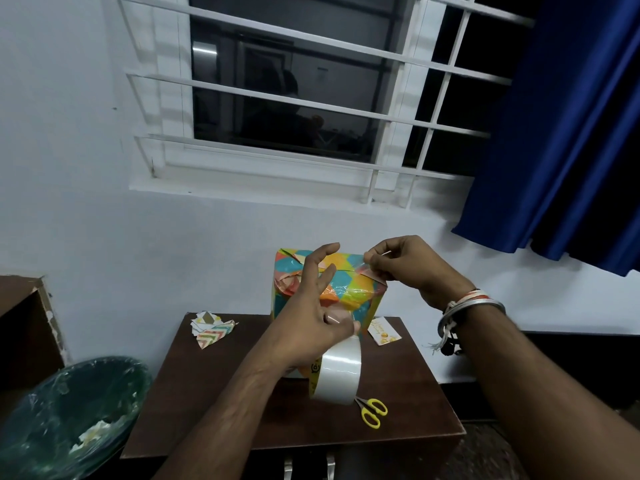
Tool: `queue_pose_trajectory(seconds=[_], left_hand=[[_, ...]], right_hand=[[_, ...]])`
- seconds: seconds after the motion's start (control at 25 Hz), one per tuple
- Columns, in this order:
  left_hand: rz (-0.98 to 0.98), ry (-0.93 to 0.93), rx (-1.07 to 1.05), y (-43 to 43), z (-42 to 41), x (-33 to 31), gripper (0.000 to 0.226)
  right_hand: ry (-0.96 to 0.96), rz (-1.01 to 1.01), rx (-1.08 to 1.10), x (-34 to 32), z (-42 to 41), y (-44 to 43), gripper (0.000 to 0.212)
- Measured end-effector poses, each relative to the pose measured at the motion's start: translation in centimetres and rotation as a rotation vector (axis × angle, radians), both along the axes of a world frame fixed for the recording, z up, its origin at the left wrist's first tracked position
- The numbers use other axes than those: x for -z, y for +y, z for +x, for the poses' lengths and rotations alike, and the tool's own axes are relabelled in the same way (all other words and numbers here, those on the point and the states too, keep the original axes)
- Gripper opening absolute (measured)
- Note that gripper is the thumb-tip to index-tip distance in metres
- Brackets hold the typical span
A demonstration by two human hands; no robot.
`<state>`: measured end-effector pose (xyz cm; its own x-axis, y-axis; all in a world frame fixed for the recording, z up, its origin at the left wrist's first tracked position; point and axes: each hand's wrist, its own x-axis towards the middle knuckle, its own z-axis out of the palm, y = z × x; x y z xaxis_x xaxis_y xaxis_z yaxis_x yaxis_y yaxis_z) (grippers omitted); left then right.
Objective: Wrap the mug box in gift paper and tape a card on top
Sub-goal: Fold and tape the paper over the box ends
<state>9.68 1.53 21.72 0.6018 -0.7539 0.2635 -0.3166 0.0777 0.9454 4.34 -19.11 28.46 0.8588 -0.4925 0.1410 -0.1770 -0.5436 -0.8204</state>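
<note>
Mug box [349,275], already covered in bright patterned gift paper, stands at the far edge of the dark surface [214,403], close against the wall. The step in hand looks like sealing the wrap. The right hand [405,268] pinches the free end of a clear tape strip [356,294] at the box's top right corner. The left hand [311,317], its upper fingers spread, holds the tape roll [337,374] between thumb and a finger near the front. The next move probably calls for pressing the strip flat and cutting it with the yellow scissors [373,411] lying on the near side. The card [385,332] lies just right of the box, not yet attached.
</note>
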Motion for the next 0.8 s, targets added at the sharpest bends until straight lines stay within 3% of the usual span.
queue_pose_trajectory(seconds=[0.52,0.8], left_hand=[[0.010,-0.128,0.010,-1.2,-1.3,-0.6,0.109],[0.069,-0.087,-0.046,-1.8,-1.1,-0.2,0.113]], right_hand=[[0.070,-0.325,0.047,0.6,0.8,0.4,0.011],[0.091,-0.172,-0.017,0.5,0.2,0.0,0.015]])
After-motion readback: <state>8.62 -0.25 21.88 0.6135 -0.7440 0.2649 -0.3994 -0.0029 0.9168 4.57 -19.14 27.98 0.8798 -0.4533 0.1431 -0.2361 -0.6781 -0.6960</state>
